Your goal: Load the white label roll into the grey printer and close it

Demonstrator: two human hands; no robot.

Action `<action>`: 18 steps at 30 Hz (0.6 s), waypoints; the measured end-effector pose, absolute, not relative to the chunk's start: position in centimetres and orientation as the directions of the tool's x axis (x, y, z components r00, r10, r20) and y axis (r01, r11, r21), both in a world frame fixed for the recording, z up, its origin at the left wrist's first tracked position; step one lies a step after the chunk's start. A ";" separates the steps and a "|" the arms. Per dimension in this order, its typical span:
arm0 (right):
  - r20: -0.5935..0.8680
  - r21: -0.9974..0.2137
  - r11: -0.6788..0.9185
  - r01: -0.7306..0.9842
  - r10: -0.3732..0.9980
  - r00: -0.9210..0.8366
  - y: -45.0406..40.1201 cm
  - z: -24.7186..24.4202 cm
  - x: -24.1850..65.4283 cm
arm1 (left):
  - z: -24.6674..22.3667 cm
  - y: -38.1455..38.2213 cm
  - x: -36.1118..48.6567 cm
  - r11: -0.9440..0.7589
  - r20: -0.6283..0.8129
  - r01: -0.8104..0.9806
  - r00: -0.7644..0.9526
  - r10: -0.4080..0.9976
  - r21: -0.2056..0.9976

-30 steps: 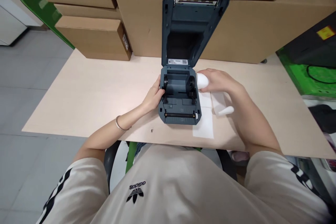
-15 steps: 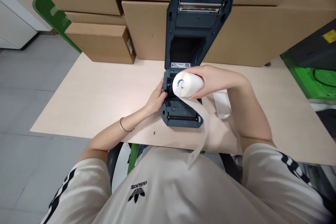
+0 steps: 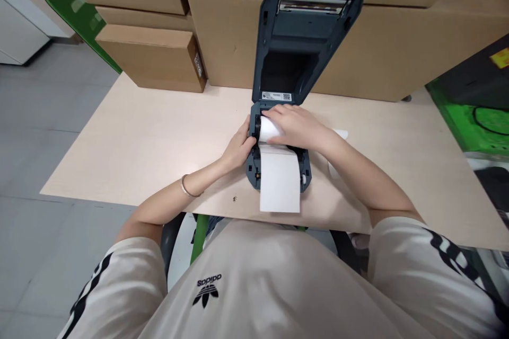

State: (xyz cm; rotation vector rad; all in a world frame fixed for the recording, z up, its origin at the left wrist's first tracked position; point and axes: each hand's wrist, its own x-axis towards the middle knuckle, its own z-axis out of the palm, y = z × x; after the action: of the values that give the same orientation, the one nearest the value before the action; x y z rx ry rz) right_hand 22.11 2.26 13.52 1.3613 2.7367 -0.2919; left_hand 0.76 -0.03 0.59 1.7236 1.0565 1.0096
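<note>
A dark label printer (image 3: 308, 32) stands on the table with its lid raised. In its bay lies a white paper roll (image 3: 269, 130), and the roll's loose strip (image 3: 280, 183) runs forward over the printer's front edge. My right hand (image 3: 296, 126) is wrapped over the roll from the right, hiding much of it. My left hand (image 3: 239, 147) grips the left side of the printer body, thumb on the rim and fingers along the outside.
Behind the printer, large cardboard boxes (image 3: 230, 42) form a wall. A smaller carton (image 3: 149, 61) sits at the back left of the pale table (image 3: 167, 127). A piece of white paper (image 3: 341, 134) lies partly under my right forearm. A tiny dark item (image 3: 235, 198) is near the front edge.
The roll has turned and come down into the printer bay with my right hand. Its strip, curled toward my shirt before, now lies flat over the printer's front. My left hand keeps its hold.
</note>
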 end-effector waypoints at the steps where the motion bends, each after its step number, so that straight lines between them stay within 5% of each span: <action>1: -0.091 -0.159 0.586 0.795 0.793 -0.603 0.8 13.7 22.5 | 0.5 0.0 0.7 -0.271 0.187 0.251 0.314 0.931 0.929; 7: -0.075 -0.370 0.615 0.696 0.727 -0.683 -8.1 13.3 25.0 | 0.0 0.1 0.5 -0.298 0.224 0.214 0.313 0.923 0.930; 18: -0.092 -0.307 0.706 0.638 0.645 -0.759 -10.9 10.4 25.5 | 1.3 -0.2 0.9 -0.320 0.256 0.152 0.334 0.907 0.935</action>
State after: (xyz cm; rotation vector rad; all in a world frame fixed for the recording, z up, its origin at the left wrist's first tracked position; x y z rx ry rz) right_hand 25.49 -10.91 10.36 1.0989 2.9226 -0.5120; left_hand 0.88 -0.21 1.32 1.7125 0.9554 1.0702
